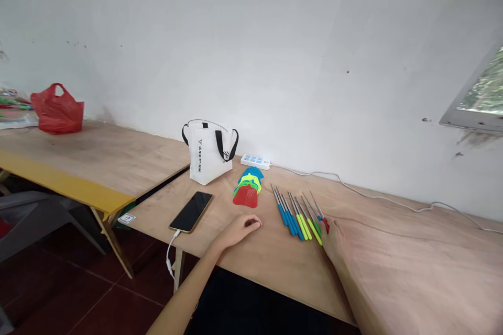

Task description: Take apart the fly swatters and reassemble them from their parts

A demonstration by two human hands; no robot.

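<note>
My right hand (335, 238) is at the right end of a row of thin metal rods with coloured handles, its fingers closed around a red-handled rod (325, 224). Close against it lies a green-handled rod (317, 226), partly covered by the fingers. The row continues leftward with yellow-handled rods (304, 226) and blue-handled rods (288, 221), side by side. My left hand (239, 229) rests on the table with fingers loosely curled and nothing visible in them. Beyond it is an overlapping stack of perforated plastic fly swatter heads: red (245, 196), green, yellow and blue.
A phone (192, 212) with a white cable lies left on the wooden table (271, 272). Behind it stands a white bag (210, 159) with black handles. A white power strip (255, 161) sits by the wall, its cord running right. A red plastic bag (58, 112) is on another table.
</note>
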